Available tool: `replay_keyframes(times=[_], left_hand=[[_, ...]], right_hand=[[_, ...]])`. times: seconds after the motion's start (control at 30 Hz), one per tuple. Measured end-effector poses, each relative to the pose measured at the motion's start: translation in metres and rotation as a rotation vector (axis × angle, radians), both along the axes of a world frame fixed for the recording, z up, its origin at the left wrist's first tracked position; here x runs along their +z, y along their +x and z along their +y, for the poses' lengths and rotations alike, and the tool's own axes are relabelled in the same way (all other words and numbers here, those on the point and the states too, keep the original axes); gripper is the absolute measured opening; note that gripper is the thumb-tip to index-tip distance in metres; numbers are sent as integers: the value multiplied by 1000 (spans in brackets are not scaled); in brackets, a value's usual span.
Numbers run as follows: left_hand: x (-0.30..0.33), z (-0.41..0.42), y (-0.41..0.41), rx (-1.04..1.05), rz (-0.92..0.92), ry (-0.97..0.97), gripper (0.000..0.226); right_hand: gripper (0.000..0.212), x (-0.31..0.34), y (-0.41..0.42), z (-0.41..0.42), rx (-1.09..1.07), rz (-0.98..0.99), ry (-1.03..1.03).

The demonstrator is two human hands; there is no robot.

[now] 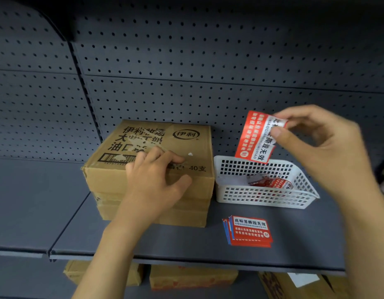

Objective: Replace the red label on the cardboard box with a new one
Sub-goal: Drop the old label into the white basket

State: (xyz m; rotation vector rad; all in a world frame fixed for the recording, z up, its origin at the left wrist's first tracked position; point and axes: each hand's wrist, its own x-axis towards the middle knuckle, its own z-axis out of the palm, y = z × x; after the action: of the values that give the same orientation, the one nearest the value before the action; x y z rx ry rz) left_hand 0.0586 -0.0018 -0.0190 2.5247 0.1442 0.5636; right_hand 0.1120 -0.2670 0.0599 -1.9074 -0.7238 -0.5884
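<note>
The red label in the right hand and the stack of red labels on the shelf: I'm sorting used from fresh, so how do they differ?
The held label hangs curled and crumpled, pinched in the right hand above the white basket; the stack of labels lies flat on the shelf. The held label is single; the stack holds several, fanned. Both share red-and-white printing.

Dark grey metal store shelving fills the view. Back wall is a grey pegboard panel (208, 61) w/ rows of small round holes, split by a vertical upright (85, 87) at left. A flat grey shelf (176, 244) runs across the middle, w/ a seam where 2 shelf sections meet at left. Light is dim, darker toward the top corners. Below the shelf edge, brown cartons (193, 277) sit on a lower level.
</note>
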Motion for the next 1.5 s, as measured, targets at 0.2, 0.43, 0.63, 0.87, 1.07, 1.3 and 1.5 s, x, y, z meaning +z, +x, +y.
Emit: replay_keyframes(times=[0.2, 0.43, 0.63, 0.87, 1.07, 1.3, 1.5], left_hand=[[19, -2, 1, -84, -7, -247, 32], [36, -52, 3, -320, -213, -630, 51], [39, -67, 12, -342, -311, -590, 65], [42, -96, 15, -439, -249, -662, 59], [45, -111, 23, -439, -234, -715, 61], [54, -121, 29, -488, -122, -856, 63], [59, -120, 35, -392, -66, -509, 41]], right_hand=[[31, -6, -5, 16, 26, 124, 38], [31, -4, -10, 27, 64, 135, 52], [80, -7, -11, 17, 102, 242, 111], [81, -20, -9, 5, -85, 124, 106], [30, -33, -7, -18, -287, -166, -135], [42, -37, -1, -30, -354, -252, -379], [13, -41, 12, -35, -403, -254, -401]])
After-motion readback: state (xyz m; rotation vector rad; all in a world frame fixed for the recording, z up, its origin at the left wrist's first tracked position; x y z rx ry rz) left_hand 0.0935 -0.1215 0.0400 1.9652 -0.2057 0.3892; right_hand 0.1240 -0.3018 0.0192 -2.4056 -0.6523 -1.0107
